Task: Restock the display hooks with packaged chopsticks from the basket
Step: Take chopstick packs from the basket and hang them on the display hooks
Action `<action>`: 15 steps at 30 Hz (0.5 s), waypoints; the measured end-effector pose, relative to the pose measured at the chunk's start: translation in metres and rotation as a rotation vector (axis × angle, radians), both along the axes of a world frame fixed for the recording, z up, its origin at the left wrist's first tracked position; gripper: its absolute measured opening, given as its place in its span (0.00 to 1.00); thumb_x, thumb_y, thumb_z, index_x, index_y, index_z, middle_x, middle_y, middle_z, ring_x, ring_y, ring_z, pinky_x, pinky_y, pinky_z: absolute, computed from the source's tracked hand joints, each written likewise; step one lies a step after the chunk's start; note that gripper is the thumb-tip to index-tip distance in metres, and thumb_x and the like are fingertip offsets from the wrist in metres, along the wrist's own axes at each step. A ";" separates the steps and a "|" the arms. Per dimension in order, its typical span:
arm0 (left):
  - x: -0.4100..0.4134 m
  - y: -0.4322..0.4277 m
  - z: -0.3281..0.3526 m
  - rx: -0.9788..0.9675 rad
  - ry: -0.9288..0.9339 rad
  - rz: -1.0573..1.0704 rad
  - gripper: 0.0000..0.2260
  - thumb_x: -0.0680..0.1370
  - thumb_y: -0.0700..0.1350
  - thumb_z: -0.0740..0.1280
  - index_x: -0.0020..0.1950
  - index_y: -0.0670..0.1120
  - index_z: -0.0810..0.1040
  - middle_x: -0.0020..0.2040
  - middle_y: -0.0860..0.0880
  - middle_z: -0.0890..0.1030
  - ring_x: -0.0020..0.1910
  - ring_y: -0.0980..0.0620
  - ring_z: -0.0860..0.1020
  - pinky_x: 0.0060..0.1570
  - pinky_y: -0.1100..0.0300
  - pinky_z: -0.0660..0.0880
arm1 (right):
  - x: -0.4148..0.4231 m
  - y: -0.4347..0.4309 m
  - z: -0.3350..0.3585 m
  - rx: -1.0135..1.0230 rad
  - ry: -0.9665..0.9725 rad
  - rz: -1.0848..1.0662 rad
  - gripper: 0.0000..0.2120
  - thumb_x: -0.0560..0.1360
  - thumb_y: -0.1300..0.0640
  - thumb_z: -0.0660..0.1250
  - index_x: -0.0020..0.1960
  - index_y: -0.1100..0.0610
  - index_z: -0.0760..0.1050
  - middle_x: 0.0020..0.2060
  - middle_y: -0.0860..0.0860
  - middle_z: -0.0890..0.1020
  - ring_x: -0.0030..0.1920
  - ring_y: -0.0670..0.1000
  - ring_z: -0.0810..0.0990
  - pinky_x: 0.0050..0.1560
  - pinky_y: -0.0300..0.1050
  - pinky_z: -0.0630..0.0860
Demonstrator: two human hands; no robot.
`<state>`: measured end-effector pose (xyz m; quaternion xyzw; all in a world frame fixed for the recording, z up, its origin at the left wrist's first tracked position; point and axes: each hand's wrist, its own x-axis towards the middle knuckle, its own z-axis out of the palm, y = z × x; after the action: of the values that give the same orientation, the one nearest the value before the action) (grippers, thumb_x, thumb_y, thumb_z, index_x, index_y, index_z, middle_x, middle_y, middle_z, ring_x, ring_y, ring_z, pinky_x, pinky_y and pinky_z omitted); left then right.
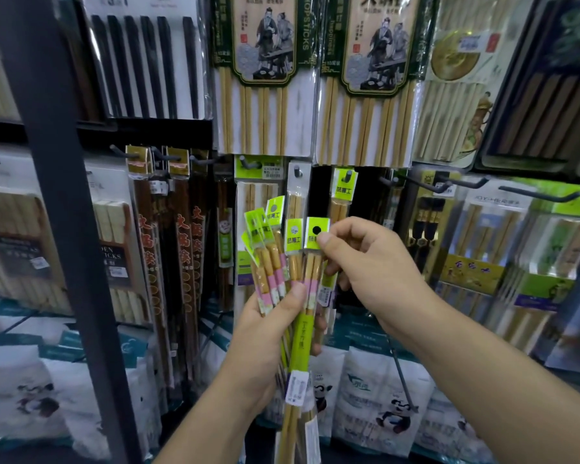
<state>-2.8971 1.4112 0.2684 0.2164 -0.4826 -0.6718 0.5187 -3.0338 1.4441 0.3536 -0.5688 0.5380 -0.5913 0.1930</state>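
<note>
1. The packaged chopsticks are a fanned bundle of slim clear sleeves with lime-green tops. They are held upright in front of the lower row of the display, between the two hands.
2. The front pack stands a little apart from the fan. The punched hole in its header card shows as a dark dot.
3. These packs are probably light, and the sticks inside should keep them stiff along their length. The film looks slick, so loose ones could slide out of the fan. The header card is thin and would likely bend, so it is best held beside the hole, leaving the hole free for the hook.
4. The left hand grips the bundle round its middle, thumb laid across the front.
5. The right hand pinches the edge of the front pack's header card between thumb and fingers.
6. Just above and behind, a matching green-topped pack hangs on a hook.
7. Further right, bare hooks jut out over other packs.
8. The basket is not in view.
</note>
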 end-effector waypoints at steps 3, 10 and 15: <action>0.002 -0.005 -0.002 0.006 -0.062 0.100 0.18 0.69 0.56 0.74 0.56 0.51 0.85 0.51 0.53 0.88 0.49 0.56 0.86 0.49 0.58 0.77 | -0.006 -0.001 0.011 -0.086 -0.007 -0.045 0.08 0.80 0.55 0.69 0.42 0.52 0.80 0.30 0.46 0.80 0.30 0.41 0.78 0.31 0.32 0.72; 0.005 -0.006 -0.004 -0.003 -0.052 0.053 0.22 0.71 0.54 0.77 0.57 0.40 0.80 0.42 0.39 0.82 0.37 0.45 0.83 0.34 0.55 0.81 | -0.012 -0.010 0.035 -0.169 -0.049 -0.122 0.10 0.82 0.55 0.67 0.42 0.52 0.79 0.28 0.43 0.79 0.30 0.41 0.77 0.31 0.31 0.72; 0.005 -0.007 -0.006 -0.008 -0.053 0.047 0.18 0.70 0.55 0.76 0.54 0.45 0.83 0.40 0.39 0.82 0.37 0.46 0.83 0.35 0.54 0.82 | -0.009 -0.015 0.037 -0.207 -0.052 -0.192 0.10 0.81 0.54 0.67 0.42 0.54 0.80 0.27 0.43 0.78 0.29 0.41 0.75 0.29 0.32 0.71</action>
<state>-2.8922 1.4043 0.2626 0.2434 -0.4938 -0.6515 0.5220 -3.0431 1.4295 0.3908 -0.5164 0.5208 -0.6739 0.0897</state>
